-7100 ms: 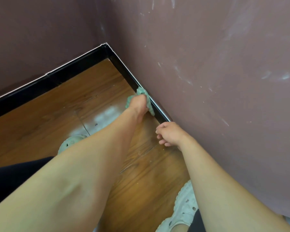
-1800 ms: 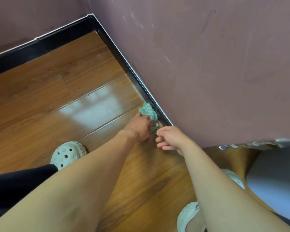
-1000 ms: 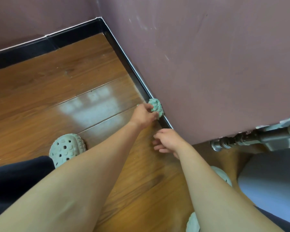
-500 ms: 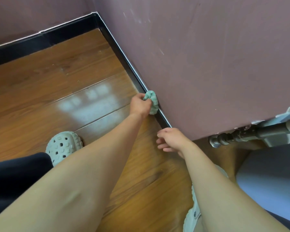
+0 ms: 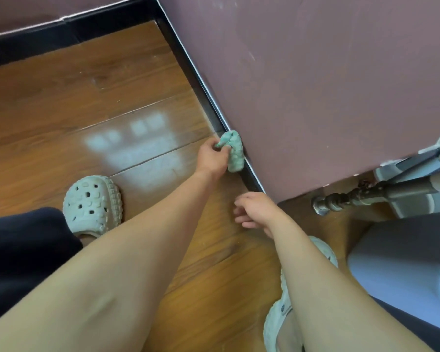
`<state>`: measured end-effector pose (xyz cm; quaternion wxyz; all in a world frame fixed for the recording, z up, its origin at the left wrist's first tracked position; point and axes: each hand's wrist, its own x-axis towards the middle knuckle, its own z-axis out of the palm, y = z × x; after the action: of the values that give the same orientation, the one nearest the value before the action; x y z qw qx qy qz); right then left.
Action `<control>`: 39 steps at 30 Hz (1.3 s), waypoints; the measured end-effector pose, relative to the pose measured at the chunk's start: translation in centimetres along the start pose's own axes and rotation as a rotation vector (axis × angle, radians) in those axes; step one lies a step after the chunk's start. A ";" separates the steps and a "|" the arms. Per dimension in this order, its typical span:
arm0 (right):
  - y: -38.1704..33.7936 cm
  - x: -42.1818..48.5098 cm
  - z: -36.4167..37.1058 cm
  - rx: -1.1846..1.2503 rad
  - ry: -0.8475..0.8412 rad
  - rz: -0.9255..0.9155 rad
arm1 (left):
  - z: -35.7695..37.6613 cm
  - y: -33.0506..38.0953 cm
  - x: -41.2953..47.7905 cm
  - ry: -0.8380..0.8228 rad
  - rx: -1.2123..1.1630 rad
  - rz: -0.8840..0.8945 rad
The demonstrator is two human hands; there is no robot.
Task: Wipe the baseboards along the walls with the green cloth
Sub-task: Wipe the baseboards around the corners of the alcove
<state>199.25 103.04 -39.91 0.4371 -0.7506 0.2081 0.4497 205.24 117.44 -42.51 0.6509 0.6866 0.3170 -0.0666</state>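
My left hand (image 5: 212, 158) grips a bunched green cloth (image 5: 233, 151) and holds it against the black baseboard (image 5: 198, 80) that runs along the foot of the mauve right wall. The cloth sits close to the near end of that baseboard. My right hand (image 5: 255, 210) hangs just above the wooden floor, a little nearer than the cloth, with loosely bent fingers and nothing in it. A second black baseboard (image 5: 69, 34) runs along the back wall and meets the first in the corner at the top.
The mauve wall (image 5: 328, 85) ends at the right, where a metal pipe fitting (image 5: 341, 200) and a grey-white unit (image 5: 401, 265) stand. My pale clogs, left (image 5: 93, 205) and right (image 5: 287, 303), rest on the glossy wood floor (image 5: 74, 102).
My left hand has slid the cloth a short way along the right baseboard, back and forth near its end. My right hand has stayed low beside it.
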 end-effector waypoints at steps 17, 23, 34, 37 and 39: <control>5.0 -2.2 -1.3 -0.038 0.094 0.016 | 3.6 -3.1 -7.3 -0.345 0.488 -0.008; 6.2 -2.8 -1.4 -0.003 0.110 -0.016 | 3.8 -2.7 -6.9 -0.017 0.117 -0.058; 9.7 -3.9 -3.2 0.042 0.159 -0.034 | 5.5 -5.0 -11.6 -0.256 0.162 -0.239; 10.5 -4.2 -3.5 0.059 0.179 -0.024 | 5.5 -6.1 -11.1 -0.096 0.042 -0.235; 10.4 -4.4 -3.6 0.078 0.217 -0.028 | 5.5 -8.1 -8.9 0.021 -0.010 -0.246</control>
<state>191.43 94.11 -40.26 0.4471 -0.7802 0.2610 0.3511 195.69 108.82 -45.70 0.6378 0.6401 0.4058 -0.1374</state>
